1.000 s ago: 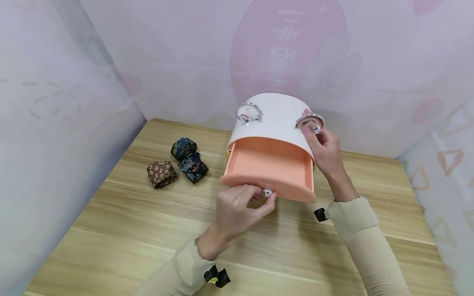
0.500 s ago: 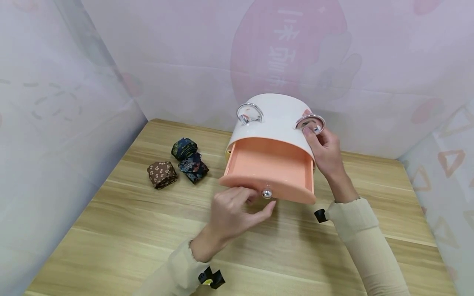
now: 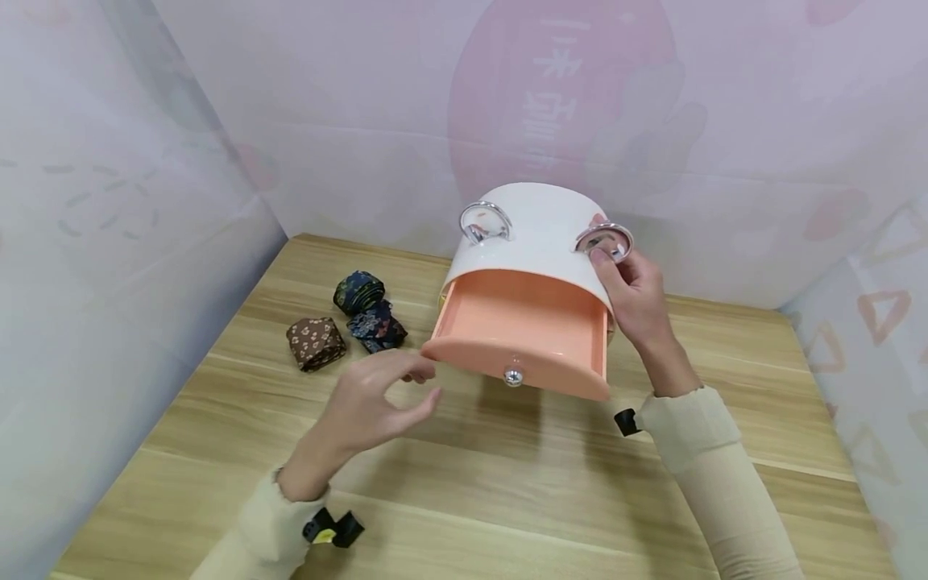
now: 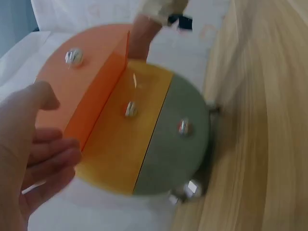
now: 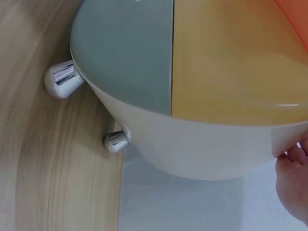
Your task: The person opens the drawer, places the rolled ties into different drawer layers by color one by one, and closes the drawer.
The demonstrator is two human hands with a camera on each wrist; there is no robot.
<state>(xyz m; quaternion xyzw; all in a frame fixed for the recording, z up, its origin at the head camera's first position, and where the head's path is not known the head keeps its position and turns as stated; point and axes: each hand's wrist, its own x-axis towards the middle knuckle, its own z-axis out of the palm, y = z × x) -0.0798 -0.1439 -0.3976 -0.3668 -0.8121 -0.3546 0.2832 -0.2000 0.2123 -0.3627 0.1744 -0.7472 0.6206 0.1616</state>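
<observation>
A white rounded drawer box (image 3: 540, 225) with two silver ring ears stands at the back of the table. Its orange top drawer (image 3: 518, 318) is pulled out, with nothing inside. My right hand (image 3: 640, 298) holds the box by its right ear, thumb at the ring's base. To the left of the drawer front, my left hand (image 3: 370, 407) hovers with fingers and thumb spread apart, touching nothing. Beyond it lie three rolled neckties: a brown floral one (image 3: 316, 343), a dark blue floral one (image 3: 378, 326) and a dark green-blue one (image 3: 358, 292).
Below the orange drawer, the yellow drawer (image 4: 127, 139) and grey-green drawer (image 4: 173, 144) are closed, each with a silver knob. Silver legs (image 5: 65, 79) carry the box on the wooden table (image 3: 464, 499). Printed cloth walls (image 3: 362, 121) border the table at back and sides.
My left hand has let go of the drawer's silver knob and moved left, towards the neckties. The drawer stays out; my right hand keeps its hold on the ear.
</observation>
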